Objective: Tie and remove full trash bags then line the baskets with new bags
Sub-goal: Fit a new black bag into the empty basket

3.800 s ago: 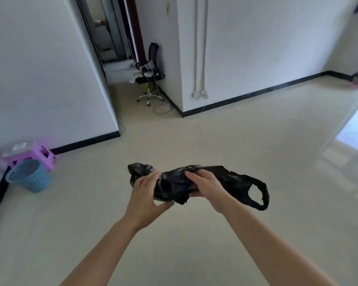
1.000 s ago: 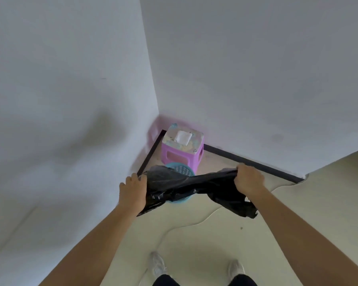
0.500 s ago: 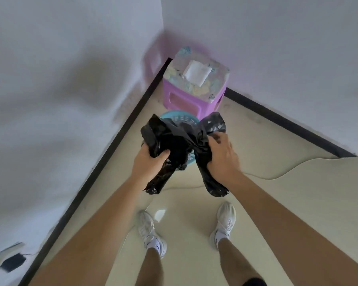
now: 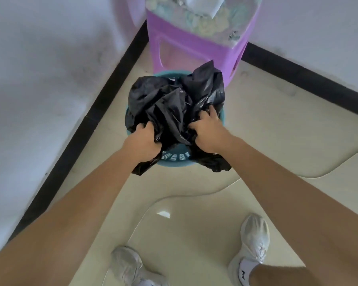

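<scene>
At the far left stands the white painted wall (image 4: 39, 69), and along its foot the black baseboard strip (image 4: 74, 141) runs diagonally toward the corner. Next comes your left hand (image 4: 142, 142). Its fingers are curled round a fold of the crumpled black plastic trash bag (image 4: 172, 104), so it grasps the near left edge of the bag.

The bag lies bunched on top of the round light-blue plastic basket (image 4: 174, 164) and covers most of its mouth. Only the near rim with its small slots and a bit of the far rim show. One loose corner of the bag hangs outside the basket below your left wrist, and another hangs outside below your right wrist. One point of plastic sticks up at the far side.

Your right hand (image 4: 208, 132) is on the near right part of the bag, its fingers bent into the folds and gripping the plastic.

Just behind the basket, in the corner, stands the purple plastic stool (image 4: 186, 48), with a white folded paper (image 4: 203, 5) on its patterned top. The basket and stool stand on the pale beige floor (image 4: 277, 131). At the bottom you see your left white sneaker (image 4: 128, 265) and, further right, your right white sneaker (image 4: 253, 238).
</scene>
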